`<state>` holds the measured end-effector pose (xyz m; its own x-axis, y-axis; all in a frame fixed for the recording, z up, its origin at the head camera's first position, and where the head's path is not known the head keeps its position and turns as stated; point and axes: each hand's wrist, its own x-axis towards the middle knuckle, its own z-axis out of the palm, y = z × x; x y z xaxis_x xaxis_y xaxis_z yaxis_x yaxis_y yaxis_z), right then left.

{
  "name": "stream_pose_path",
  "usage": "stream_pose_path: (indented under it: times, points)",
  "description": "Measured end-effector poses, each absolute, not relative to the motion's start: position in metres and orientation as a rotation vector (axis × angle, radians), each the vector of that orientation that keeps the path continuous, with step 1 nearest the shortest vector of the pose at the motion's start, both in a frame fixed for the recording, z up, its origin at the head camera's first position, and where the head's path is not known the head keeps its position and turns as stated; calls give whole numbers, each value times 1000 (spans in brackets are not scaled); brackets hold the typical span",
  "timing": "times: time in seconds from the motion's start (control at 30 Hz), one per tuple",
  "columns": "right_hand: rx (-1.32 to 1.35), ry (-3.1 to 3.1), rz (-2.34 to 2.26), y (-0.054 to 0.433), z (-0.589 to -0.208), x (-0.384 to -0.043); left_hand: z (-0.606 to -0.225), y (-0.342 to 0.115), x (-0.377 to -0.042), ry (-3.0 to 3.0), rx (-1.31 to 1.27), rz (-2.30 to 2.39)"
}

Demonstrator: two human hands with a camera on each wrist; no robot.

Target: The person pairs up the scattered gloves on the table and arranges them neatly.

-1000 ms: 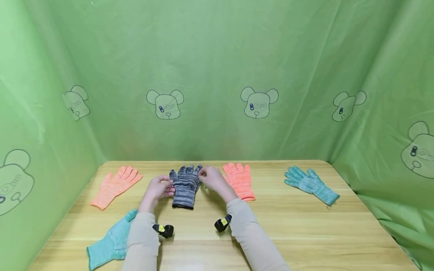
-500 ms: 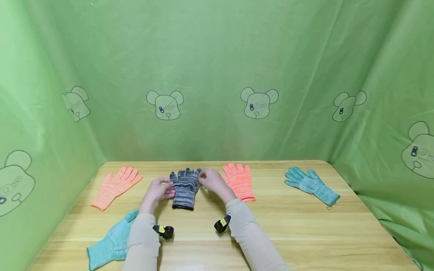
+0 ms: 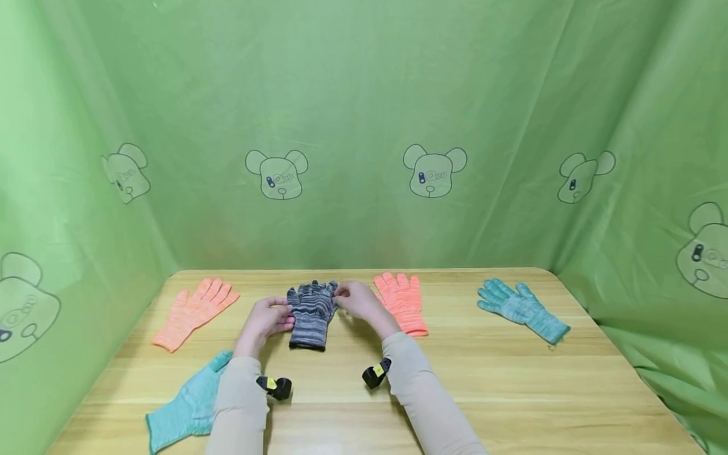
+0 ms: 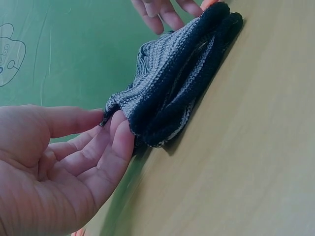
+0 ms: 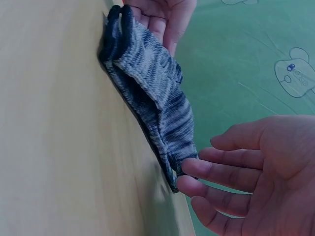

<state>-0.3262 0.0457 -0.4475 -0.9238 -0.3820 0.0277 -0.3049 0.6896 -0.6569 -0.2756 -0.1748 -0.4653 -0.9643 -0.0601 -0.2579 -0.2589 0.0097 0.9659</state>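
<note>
A dark grey striped knit glove point(image 3: 311, 316) lies on the wooden table, fingers toward the back edge, cuff toward the person. At the cuff, two dark bands show one above the other in the left wrist view. My left hand point(image 3: 267, 322) pinches the glove's left edge; in the left wrist view the thumb presses the fabric against the fingers. At the glove's upper right, my right hand point(image 3: 358, 300) has its fingertips at a glove finger. In the right wrist view, that hand's thumb stands apart from the striped fabric point(image 5: 177, 120) and its fingers are loosely bent.
Two orange gloves lie on the table, one at the left point(image 3: 196, 313), one point(image 3: 400, 303) just behind my right wrist. A teal glove point(image 3: 188, 404) sits partly under my left forearm; another teal glove point(image 3: 523, 311) lies far right. Green curtains point(image 3: 352, 227) surround the table.
The striped glove's fingers have come slightly toward the person and its middle looks more bunched. My right hand has shifted a little to the right; the left hand barely moved.
</note>
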Motion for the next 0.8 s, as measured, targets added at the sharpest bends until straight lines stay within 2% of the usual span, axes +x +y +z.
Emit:
stream_pose_path:
  times: [0.43, 0.8]
  points:
    - [-490, 2724, -1171, 55, -451, -331, -465, -175, -277, 2143, -356, 2080]
    - [-722, 2749, -972, 53, -457, -332, -465, -173, -278, 2146, -364, 2097]
